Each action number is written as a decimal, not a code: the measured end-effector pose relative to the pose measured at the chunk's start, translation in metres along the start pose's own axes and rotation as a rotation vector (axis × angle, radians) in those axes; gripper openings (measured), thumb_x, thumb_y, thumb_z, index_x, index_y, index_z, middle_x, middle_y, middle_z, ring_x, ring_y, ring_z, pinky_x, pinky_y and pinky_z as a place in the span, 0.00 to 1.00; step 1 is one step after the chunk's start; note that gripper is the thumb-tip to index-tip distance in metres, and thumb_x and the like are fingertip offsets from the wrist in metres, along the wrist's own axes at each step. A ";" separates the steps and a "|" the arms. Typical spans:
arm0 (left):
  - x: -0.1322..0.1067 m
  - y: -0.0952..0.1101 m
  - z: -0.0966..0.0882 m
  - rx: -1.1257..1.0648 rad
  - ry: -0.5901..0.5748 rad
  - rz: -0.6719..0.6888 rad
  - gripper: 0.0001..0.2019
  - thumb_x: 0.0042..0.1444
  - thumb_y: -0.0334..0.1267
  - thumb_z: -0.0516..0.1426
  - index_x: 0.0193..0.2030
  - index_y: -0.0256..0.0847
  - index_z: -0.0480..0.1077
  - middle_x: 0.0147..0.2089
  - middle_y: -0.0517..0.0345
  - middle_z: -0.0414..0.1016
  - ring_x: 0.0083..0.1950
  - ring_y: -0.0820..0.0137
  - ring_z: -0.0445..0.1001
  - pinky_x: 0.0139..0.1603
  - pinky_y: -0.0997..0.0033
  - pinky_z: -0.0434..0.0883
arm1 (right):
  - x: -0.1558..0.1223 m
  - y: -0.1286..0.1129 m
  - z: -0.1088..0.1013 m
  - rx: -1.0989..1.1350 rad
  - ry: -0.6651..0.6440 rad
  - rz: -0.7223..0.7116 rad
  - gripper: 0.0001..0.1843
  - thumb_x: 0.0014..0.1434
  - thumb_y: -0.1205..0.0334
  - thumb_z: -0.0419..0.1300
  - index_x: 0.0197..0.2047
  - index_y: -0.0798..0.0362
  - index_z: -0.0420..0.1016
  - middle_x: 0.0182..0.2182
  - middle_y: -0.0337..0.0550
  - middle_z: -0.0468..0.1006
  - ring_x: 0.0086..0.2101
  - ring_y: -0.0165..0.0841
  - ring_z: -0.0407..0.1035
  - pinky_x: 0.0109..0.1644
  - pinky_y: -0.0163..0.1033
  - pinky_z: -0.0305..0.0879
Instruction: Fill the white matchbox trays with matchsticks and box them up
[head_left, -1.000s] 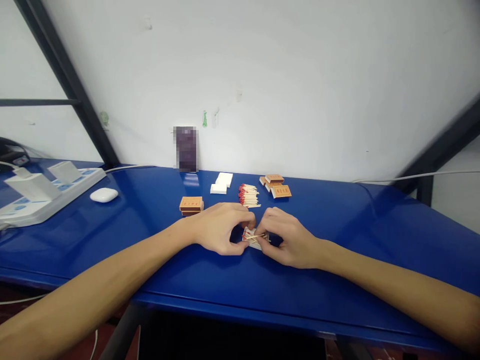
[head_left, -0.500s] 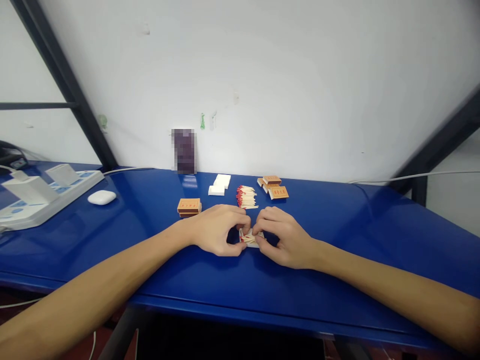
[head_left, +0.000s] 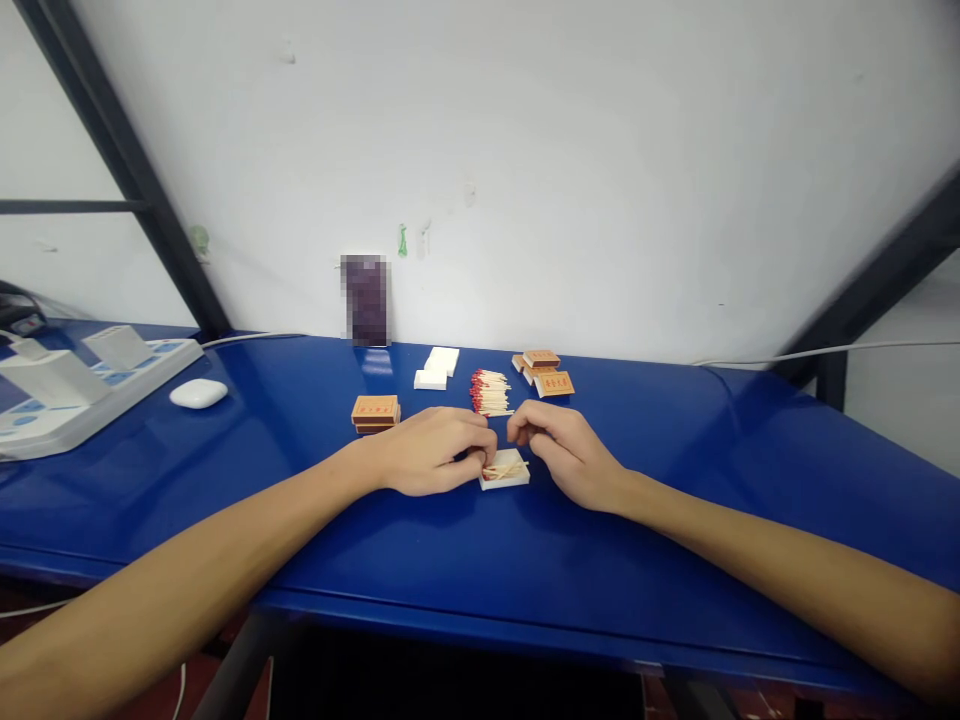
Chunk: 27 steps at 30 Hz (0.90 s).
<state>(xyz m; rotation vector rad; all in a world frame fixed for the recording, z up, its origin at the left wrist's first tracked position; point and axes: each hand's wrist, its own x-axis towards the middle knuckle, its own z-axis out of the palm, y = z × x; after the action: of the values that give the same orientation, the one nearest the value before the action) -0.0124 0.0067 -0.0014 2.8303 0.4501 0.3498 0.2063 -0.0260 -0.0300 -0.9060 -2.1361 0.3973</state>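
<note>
A white matchbox tray [head_left: 514,481] rests on the blue table with several loose matches [head_left: 504,468] in it, some crossing and one poking past its right side. My left hand [head_left: 444,450] is closed at the tray's left end, thumb and fingertips against it and over the match heads. Just above the tray's right side, apart from it, my right hand [head_left: 564,447] has its fingers curled in; whatever they hold is hidden. Behind both hands lies a pile of red-tipped matches [head_left: 491,394], close to the right fingertips.
Orange matchbox covers [head_left: 555,383] lie heaped at the back right. More matchboxes [head_left: 375,409] are stacked beside my left wrist. White empty trays [head_left: 430,380], a dark pixelated rectangle [head_left: 366,300] against the wall, a white case [head_left: 199,393] and a power strip [head_left: 142,375] stand farther left.
My right hand has lifted off the tray and moved back toward the match pile, uncovering the tray's right side. My left thumb has drawn in toward its fingers at the left end.
</note>
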 end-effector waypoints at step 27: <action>0.000 -0.002 0.004 0.019 0.063 0.001 0.06 0.61 0.32 0.51 0.35 0.38 0.69 0.33 0.60 0.70 0.34 0.73 0.69 0.37 0.73 0.65 | 0.001 -0.002 0.004 -0.065 -0.092 -0.039 0.10 0.56 0.74 0.51 0.35 0.52 0.69 0.31 0.40 0.69 0.31 0.31 0.63 0.36 0.37 0.59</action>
<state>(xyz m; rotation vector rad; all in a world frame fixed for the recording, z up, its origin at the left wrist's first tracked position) -0.0120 0.0078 -0.0055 2.8446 0.4674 0.4379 0.2023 -0.0263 -0.0309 -0.8964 -2.2587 0.3571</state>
